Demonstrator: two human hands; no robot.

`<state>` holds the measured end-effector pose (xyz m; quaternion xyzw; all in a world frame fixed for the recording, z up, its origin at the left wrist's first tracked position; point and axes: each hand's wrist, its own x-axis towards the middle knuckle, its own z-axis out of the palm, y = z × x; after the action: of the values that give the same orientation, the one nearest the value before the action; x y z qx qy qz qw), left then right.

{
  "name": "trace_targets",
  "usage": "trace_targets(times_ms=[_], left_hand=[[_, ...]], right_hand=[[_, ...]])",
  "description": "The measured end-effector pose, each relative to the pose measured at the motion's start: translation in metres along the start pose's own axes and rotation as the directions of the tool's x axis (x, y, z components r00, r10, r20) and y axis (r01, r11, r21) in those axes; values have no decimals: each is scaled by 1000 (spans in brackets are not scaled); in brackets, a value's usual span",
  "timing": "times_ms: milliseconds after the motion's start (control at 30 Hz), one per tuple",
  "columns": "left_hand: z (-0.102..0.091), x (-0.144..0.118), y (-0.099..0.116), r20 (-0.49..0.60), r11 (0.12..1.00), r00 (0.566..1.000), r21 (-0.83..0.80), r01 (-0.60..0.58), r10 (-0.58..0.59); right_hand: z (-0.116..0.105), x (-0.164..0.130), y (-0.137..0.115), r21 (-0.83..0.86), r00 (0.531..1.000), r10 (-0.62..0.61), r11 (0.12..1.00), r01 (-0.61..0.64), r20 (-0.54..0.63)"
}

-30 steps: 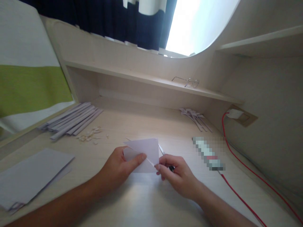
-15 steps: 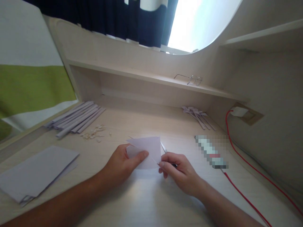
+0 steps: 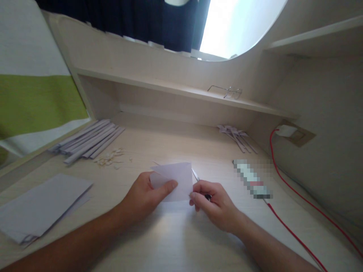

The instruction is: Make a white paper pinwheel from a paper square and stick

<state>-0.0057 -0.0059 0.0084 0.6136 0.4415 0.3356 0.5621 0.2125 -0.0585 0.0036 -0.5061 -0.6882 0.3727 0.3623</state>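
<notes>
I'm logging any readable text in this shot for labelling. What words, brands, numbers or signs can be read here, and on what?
None can be read.
The small paper sheet held by the left hand and right hand: blank.
Stack of paper at left: no print shows.
Long object beside the red cable: blurred out, unreadable.
Rolled paper sticks: plain.

light: bright window (image 3: 241, 26), blown out | desk glare | edges warped | soft focus
</notes>
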Motion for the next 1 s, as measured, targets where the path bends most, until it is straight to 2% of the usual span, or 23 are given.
trace_targets(times_ms=[400, 533, 633, 700, 800, 867, 1000], left_hand=[[0, 0, 1, 30, 999, 1000, -37, -7, 8], [1, 0, 1, 28, 996, 999, -75, -41, 43], [2, -1, 3, 6, 996, 1000, -89, -22, 22], [2, 0, 5, -46, 997, 999, -83, 2, -6], [0, 2, 9, -176, 997, 984, -72, 20, -32], [-2, 3, 11, -252, 997, 967, -77, 18, -37], [-5, 5, 15, -288, 995, 957, -103, 2, -32]], right_hand=[[-2, 1, -2, -23, 1000, -5, 1000, 5, 0], [0, 1, -2, -21, 1000, -6, 1000, 6, -10], [1, 1, -2, -14, 1000, 2, 1000, -2, -4], [-1, 1, -2, -34, 1000, -3, 999, 3, -13], [-14, 4, -2, -171, 996, 10, 985, -25, -89], [-27, 6, -2, -308, 985, 60, 945, -107, -159], [-44, 9, 1, -580, 964, 216, 770, -265, -153]])
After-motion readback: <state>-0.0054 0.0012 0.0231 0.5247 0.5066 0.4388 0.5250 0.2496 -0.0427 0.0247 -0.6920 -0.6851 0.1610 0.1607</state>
